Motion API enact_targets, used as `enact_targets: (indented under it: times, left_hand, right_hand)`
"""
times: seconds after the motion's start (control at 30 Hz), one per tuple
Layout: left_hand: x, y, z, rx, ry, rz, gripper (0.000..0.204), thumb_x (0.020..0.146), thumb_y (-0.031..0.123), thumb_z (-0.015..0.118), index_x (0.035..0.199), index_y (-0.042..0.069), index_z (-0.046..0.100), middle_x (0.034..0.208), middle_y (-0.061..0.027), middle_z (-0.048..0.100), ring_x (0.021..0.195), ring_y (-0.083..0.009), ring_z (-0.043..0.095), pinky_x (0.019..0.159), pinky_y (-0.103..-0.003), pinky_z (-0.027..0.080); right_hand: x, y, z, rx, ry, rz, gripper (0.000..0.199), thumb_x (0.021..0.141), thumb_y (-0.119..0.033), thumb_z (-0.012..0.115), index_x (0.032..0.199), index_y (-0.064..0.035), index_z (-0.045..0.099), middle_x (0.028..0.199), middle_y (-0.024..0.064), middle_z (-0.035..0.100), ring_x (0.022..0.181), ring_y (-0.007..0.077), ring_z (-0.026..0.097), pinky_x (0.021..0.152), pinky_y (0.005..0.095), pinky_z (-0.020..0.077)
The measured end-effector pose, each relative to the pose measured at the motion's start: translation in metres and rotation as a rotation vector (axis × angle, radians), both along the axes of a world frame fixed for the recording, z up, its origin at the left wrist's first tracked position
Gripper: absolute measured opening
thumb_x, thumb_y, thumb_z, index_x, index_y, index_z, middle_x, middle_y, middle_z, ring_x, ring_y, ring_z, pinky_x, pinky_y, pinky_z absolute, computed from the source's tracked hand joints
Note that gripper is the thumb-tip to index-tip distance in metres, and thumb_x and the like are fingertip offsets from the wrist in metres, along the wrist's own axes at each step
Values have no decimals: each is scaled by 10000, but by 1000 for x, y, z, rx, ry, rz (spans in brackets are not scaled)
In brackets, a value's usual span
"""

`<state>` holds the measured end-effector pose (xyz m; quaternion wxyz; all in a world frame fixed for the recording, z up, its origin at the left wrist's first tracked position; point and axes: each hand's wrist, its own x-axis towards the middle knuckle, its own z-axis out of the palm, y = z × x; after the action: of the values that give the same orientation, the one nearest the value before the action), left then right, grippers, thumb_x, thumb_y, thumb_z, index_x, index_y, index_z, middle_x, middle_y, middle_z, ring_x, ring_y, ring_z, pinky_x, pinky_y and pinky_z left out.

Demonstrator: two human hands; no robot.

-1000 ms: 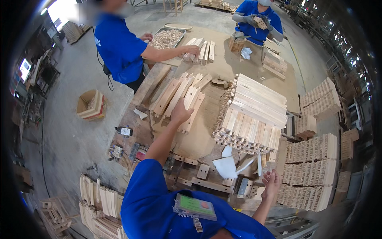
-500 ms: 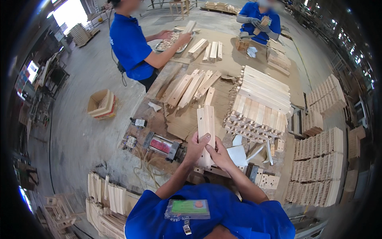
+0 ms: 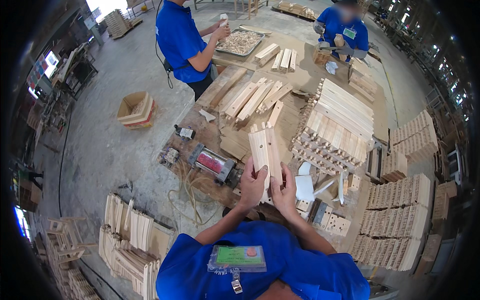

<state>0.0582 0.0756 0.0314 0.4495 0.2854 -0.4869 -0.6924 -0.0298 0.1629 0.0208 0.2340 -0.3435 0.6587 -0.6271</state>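
Pale wooden pieces (image 3: 261,150), right of red cylinder (image 3: 211,161), clasped between half-curled left hand (image 3: 252,183) and right hand (image 3: 284,193); uneven squeeze could let one slip.

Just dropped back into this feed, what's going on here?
The person's left hand and right hand hold slim wooden pieces side by side, over the table. Loose wooden parts lie beyond, with a stack of similar parts to the right. Further off, one co-worker holds a pale piece near a tray; another wears gloves.
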Motion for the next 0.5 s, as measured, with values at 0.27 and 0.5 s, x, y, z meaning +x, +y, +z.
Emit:
enact_targets:
  times: [0.27,0.5]
  left_hand:
    - [-8,18,13,98,-22,-37,549,1103,80,504,1620,-6,339,1374,-116,619,1180,-142,602,1020,-298,501]
    - [3,0,4,124,62,-247,533,1095,84,538,1591,-26,376,1353,-94,637,1192,-130,611,1044,-304,495]
  right_hand:
    - [8,8,-8,-22,541,-89,530,980,-98,650,1439,63,440,1369,266,527,1228,394,591,1053,468,495]
    - [-4,18,-22,-152,188,101,554,978,-69,675,1456,53,425,1431,273,517,1263,392,606,1074,446,502]
